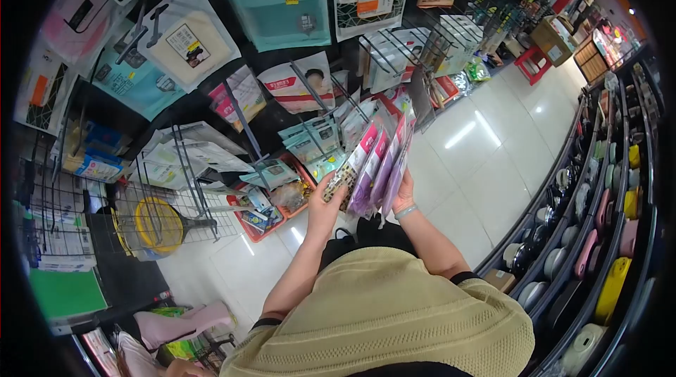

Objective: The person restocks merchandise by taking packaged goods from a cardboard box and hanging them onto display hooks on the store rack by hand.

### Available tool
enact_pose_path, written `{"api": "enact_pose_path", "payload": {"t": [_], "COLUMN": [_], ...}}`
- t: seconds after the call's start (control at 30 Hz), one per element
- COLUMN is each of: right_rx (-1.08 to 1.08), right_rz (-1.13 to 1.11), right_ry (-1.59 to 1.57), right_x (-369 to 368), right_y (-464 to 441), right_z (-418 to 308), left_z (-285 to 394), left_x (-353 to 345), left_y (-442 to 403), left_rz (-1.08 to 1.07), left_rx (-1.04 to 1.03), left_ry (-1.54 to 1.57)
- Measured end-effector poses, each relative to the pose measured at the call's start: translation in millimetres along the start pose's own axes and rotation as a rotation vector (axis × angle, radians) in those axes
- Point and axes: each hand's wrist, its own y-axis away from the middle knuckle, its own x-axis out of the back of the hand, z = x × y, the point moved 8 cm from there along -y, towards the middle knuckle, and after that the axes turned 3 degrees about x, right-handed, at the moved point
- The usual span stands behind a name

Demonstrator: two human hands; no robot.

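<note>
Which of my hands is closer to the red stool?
Right. Your right hand is below and left of the distant red stool in view; your left hand is farther left, across the packets.

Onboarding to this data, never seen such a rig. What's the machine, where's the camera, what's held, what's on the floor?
No machine: these are a person's bare hands. The single picture comes from a camera worn on the head, looking forward and down over a knitted khaki top. The left hand and right hand hold slim pink-topped plastic packets between them, some purple, one spotted. Large teal plastic packets hang ahead. On the glossy pale floor tiles stands a red plastic stool.
</note>
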Motion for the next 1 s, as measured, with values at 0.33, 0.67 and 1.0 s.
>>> {"api": "enact_pose_path", "payload": {"t": [0.33,0.67,1.0], "right_rx": [-0.142,0.002,-0.147], "right_rz": [0.219,0.128,0.092], "right_ry": [0.068,0.062,0.057], "right_x": [64,40,31], "right_y": [-2,-9,-9], "right_z": [15,-19,6], "left_z": [-15,-91,-90], "left_x": [50,143,157], "left_y": [13,55,36], "left_rz": [0.268,0.354,0.398], "left_rx": [-0.088,-0.044,-0.14], "left_ry": [0.27,0.788,0.827]}}
